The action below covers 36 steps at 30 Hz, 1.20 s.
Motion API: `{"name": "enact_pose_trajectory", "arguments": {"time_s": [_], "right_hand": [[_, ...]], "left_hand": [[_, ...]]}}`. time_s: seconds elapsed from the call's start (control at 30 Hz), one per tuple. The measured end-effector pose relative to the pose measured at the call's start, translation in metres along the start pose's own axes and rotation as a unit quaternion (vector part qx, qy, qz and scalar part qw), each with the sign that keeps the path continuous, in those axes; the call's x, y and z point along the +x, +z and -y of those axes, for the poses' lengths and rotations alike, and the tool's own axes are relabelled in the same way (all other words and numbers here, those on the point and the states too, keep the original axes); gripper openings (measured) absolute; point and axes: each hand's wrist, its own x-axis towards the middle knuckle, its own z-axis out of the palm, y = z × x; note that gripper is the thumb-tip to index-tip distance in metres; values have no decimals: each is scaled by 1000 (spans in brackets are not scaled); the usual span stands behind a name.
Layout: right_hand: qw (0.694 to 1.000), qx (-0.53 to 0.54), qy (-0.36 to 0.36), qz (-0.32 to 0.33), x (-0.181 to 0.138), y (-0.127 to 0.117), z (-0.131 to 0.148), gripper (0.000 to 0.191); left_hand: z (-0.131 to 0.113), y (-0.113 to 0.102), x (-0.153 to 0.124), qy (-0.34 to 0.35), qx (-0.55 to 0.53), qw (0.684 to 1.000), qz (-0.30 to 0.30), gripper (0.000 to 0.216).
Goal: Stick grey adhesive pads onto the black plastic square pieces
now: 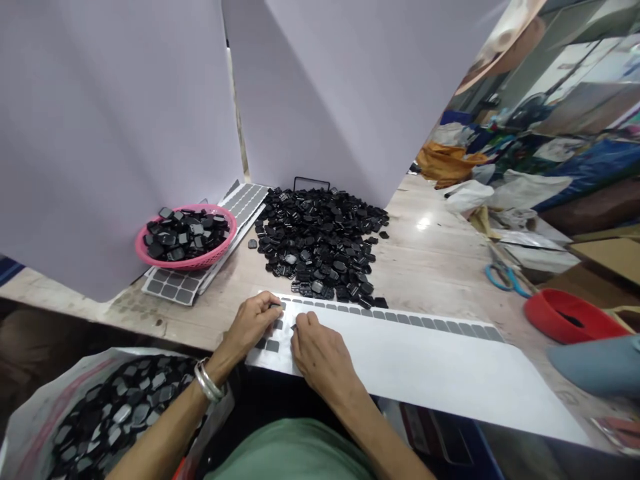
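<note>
A long white backing sheet (425, 373) lies along the table's front edge, with a row of grey rounded stickers (400, 319) along its far side and a few more at its left end. Over that left end, my left hand (253, 320) is closed, pinching a small black plastic piece (275, 305) between thumb and fingers. My right hand (320, 350) rests on the sheet just beside it, fingers bent together. A dark edge shows at its fingertips, too small to name. Just beyond the sheet spreads a heap of black plastic pieces (325, 240).
A pink basket (220, 252) of black pieces stands on stacked sticker sheets (173, 285) at the left. Below the table edge, a white sack (30, 407) holds more pieces. Blue-handled scissors (505, 277) and a red container (570, 317) lie right. Pale panels (320, 87) rise behind.
</note>
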Motion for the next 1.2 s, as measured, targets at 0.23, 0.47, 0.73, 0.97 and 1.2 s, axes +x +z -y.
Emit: {"name": "enact_pose_trajectory", "arguments": {"time_s": [0.23, 0.47, 0.73, 0.97, 1.2], "right_hand": [[1000, 7, -15, -8, 9, 6, 11, 10], [999, 30, 0, -26, 10, 8, 16, 12], [986, 159, -24, -53, 17, 10, 4, 10], [931, 349, -90, -53, -1, -1, -35, 21], [856, 514, -42, -38, -23, 3, -50, 23]], "left_hand": [[1, -1, 1, 0, 10, 1000, 5, 20], [0, -3, 2, 12, 29, 999, 10, 22], [1, -1, 8, 11, -16, 999, 37, 19], [-17, -73, -28, -13, -6, 997, 72, 27], [19, -188, -100, -211, 326, 921, -10, 11]]}}
